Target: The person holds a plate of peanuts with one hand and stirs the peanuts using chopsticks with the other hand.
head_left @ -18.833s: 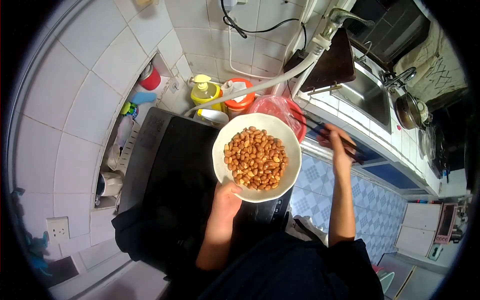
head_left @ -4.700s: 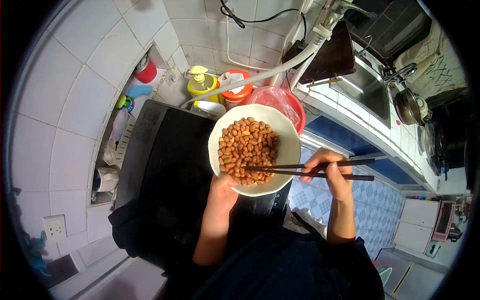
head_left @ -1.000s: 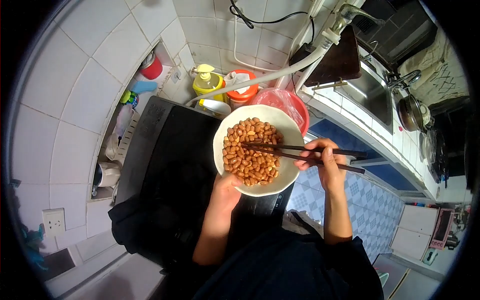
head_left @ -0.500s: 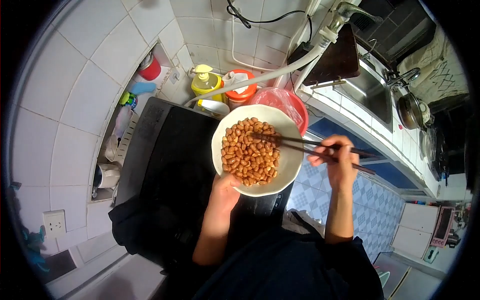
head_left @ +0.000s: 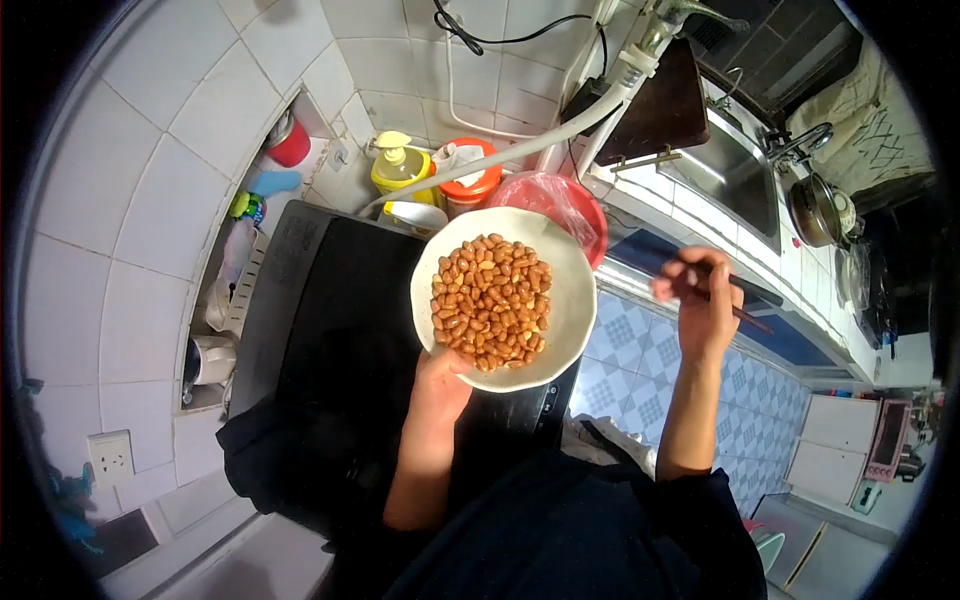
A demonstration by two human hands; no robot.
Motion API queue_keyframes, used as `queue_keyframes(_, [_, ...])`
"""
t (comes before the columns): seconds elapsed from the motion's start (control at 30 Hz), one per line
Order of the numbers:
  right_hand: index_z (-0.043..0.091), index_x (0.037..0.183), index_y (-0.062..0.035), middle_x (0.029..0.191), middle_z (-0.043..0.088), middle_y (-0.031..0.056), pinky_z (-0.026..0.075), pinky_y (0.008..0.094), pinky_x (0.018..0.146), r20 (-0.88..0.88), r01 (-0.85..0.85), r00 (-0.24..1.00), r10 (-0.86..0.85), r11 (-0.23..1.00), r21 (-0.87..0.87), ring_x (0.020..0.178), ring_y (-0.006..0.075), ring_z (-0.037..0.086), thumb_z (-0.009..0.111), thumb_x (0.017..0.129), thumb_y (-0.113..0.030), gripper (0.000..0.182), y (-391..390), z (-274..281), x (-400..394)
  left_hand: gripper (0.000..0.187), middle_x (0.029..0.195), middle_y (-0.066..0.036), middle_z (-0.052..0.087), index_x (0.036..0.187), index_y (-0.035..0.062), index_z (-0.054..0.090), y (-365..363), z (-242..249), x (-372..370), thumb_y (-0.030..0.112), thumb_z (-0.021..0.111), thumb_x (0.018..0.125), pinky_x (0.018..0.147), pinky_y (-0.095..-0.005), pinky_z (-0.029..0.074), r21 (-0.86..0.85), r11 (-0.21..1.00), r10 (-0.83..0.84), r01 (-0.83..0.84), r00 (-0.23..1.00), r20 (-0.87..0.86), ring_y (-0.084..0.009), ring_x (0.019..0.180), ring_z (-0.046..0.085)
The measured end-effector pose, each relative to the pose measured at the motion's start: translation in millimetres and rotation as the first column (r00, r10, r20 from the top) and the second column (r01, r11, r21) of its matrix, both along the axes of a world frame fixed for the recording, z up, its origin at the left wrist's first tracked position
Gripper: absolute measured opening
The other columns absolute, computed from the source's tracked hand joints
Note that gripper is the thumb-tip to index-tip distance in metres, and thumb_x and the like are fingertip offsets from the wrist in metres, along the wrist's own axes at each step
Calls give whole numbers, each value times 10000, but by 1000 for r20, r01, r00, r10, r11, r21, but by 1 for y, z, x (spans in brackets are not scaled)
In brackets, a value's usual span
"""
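Note:
A white wavy-rimmed bowl (head_left: pixel 572 320) of reddish-brown peanuts (head_left: pixel 490 302) is held up over the black appliance top. My left hand (head_left: pixel 440 385) grips its near left rim, thumb over the edge and fingers hidden beneath. To the right of the bowl, my right hand (head_left: pixel 708 292) is closed around dark chopsticks (head_left: pixel 757 291). Their back ends stick out to the right; the front ends are blurred or hidden by the hand. Neither the right hand nor the chopsticks touch the bowl.
Behind the bowl stand a red basin (head_left: pixel 597 215) with clear plastic, an orange-lidded tub (head_left: pixel 475 188) and a yellow pump bottle (head_left: pixel 397 165). A pale hose (head_left: pixel 520 150) crosses above them. At right lies a counter with a sink (head_left: pixel 735 185); a wall niche is at left.
My right hand has pulled the chopsticks out of the peanuts and moved right, away from the bowl. The bowl stays in my left hand, shifted slightly left in view.

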State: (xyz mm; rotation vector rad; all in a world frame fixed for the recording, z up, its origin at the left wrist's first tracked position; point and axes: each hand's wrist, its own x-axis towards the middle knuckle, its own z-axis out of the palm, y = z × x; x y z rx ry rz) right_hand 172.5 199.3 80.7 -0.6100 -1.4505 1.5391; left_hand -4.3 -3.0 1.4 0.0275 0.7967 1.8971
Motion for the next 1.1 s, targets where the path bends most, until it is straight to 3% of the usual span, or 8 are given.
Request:
queue_keyframes(0.1, [508,949,84,773,582,173,514,290,527,103,-250,962,252,968,-29,633,245,619,407,885,-376,476,-11,11,5,705,1242,-173,374,1266,-55,245,2,7,2,55,403,587,968,-406,318,6,1000,22,-22,1000,-14,-285,1150,384])
queue_keyframes(0.17, [515,955,85,783,584,173,512,288,534,137,-286,947,291,956,-58,655,243,621,412,885,-374,475,-14,8,4,695,1232,-170,382,1257,-64,252,2,8,2,55,407,590,965,-406,322,-9,999,32,-32,999,-8,-284,1140,393])
queue_keyframes(0.9, [520,956,69,814,591,165,515,284,551,218,-281,933,285,958,-53,715,240,625,420,878,-398,484,-15,5,-5,679,1209,-171,395,1240,-72,266,2,8,1,53,413,589,953,-403,336,-17,1000,24,-25,999,-21,-274,1126,402])
queue_keyframes(1.1, [496,963,76,805,590,195,530,283,533,174,-289,944,281,957,20,682,253,633,379,905,-325,421,-10,3,-1,692,1212,-176,388,1246,-74,254,2,6,1,52,411,584,958,-410,330,-17,999,28,-28,999,-19,-278,1129,397])
